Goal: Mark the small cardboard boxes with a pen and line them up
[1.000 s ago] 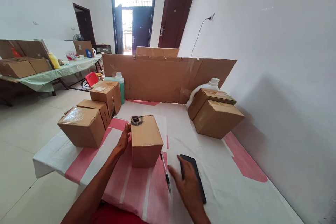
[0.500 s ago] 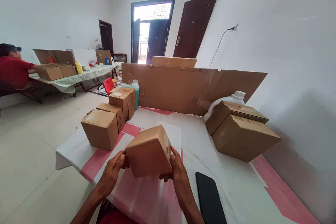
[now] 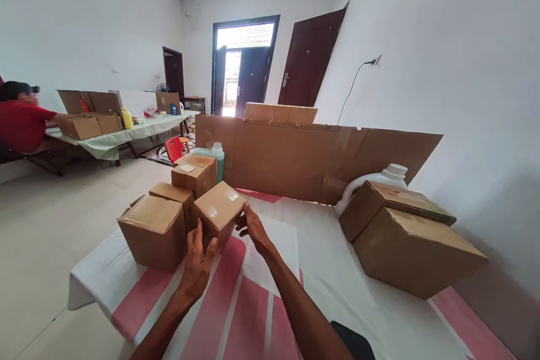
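Note:
A small cardboard box with shiny tape on its top is between my two hands, at the left of the cloth-covered table. My left hand presses its fingers to the box's near left side, thumb toward the front. On the right side of the box, my right hand has its fingers bent against it. I cannot tell whether its underside rests on the cloth. Just left of it stand a larger cardboard box and a narrower box. Behind is another box.
A cardboard panel stands across the table's back. Green bottles are at back left. Two boxes and a white jug are at right. A black phone lies near. A person in red sits at another table.
Both hands have carried the box forward and left, beside the other boxes. Its taped top now faces up toward me. The camera view has tilted upward.

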The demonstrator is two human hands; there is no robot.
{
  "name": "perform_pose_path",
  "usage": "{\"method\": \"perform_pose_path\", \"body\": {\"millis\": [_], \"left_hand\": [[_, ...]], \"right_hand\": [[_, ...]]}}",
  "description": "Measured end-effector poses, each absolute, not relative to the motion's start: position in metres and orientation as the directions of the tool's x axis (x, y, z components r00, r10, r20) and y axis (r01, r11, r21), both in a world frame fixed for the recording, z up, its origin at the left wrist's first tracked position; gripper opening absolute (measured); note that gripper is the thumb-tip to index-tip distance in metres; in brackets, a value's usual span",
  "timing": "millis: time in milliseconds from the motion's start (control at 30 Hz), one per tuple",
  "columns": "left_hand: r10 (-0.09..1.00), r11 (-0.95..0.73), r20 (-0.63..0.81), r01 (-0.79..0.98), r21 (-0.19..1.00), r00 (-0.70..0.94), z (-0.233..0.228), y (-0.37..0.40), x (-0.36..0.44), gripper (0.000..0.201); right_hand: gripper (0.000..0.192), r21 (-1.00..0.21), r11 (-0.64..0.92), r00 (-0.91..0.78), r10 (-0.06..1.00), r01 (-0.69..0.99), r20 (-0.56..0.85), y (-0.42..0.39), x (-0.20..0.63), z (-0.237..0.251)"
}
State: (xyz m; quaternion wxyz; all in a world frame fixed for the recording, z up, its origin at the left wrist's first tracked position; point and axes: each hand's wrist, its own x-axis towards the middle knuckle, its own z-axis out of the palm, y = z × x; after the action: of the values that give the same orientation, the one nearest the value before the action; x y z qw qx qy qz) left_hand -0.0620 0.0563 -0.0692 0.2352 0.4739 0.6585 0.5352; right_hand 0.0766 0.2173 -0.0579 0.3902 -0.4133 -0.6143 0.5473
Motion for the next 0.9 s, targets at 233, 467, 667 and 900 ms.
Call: {"method": "perform_pose_path", "body": {"millis": [233, 467, 667, 900], "left_hand": [[0.853, 0.031, 0.184, 0.399, 0.916, -0.489, -0.072, 0.084, -0.077, 0.086], [0.845, 0.117, 0.092, 0.349, 0.93, -0.526, -0.117, 0.058, -0.053, 0.093], [0.933, 0.019, 0.1, 0.323, 0.946, -0.347, -0.122, 0.06, 0.004, 0.072], [0.988, -0.116, 0.075, 0.315, 0.942, 0.138, -0.094, 0.137, 0.111, 0.064]], "right_hand": [[0.068, -0.994, 0.032, -0.431, 0.902, 0.103, -0.015, 0.247, 0.038, -0.059], [0.079, -0.999, 0.028, -0.289, 0.957, 0.046, 0.013, 0.204, 0.103, -0.089], [0.079, -0.973, 0.096, 0.513, 0.836, 0.212, 0.194, 0.192, 0.311, -0.096], [0.091, -0.967, 0.078, 0.787, 0.567, 0.241, 0.242, 0.241, 0.478, -0.088]]}}
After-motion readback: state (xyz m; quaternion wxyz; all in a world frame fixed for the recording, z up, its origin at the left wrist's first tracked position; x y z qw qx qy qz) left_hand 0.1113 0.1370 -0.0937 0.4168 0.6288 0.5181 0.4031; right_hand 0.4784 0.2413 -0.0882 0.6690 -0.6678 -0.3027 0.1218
